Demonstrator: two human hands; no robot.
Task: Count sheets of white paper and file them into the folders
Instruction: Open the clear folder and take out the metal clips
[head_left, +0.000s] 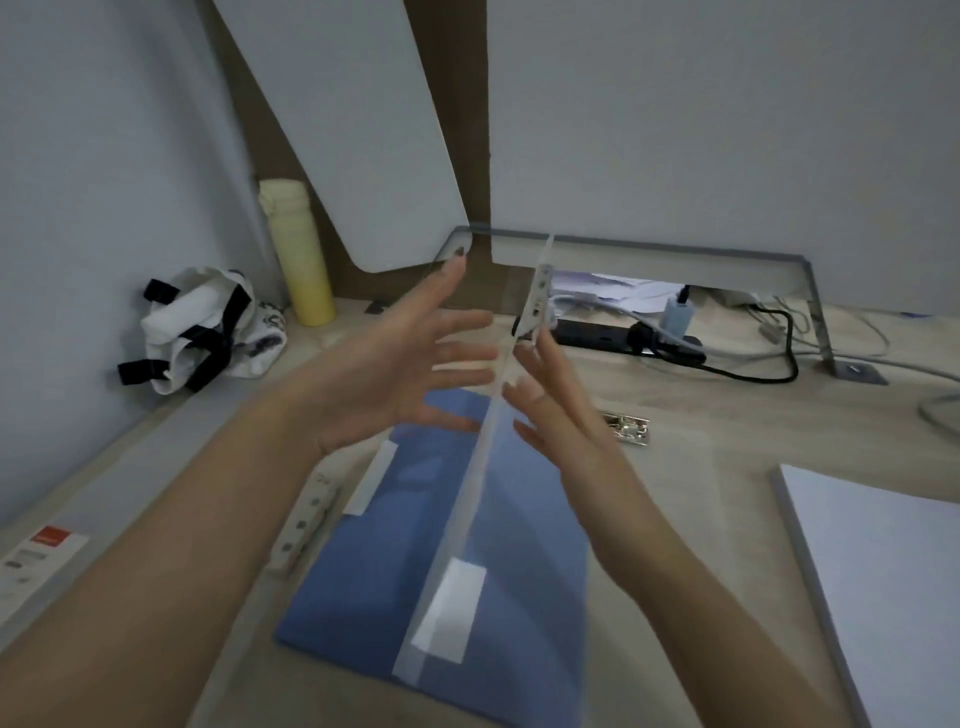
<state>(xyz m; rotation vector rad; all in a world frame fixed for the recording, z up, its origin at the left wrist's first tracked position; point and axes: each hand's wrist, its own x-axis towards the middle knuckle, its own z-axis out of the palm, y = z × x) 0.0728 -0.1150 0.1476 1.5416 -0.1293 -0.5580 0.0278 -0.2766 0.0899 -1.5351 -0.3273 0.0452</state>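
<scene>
Parting a clear folder (469, 519) upright over the blue folder (363, 587) mid-desk, left hand (384, 364) spread open, right hand (561, 410) at its edge, grip unclear; next, counted sheets from the near-right paper stack (883, 571).

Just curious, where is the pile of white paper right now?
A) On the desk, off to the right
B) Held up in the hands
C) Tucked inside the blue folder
A: the white paper stack lies flat on the desk at the right edge of the view, apart from the blue folder.
</scene>
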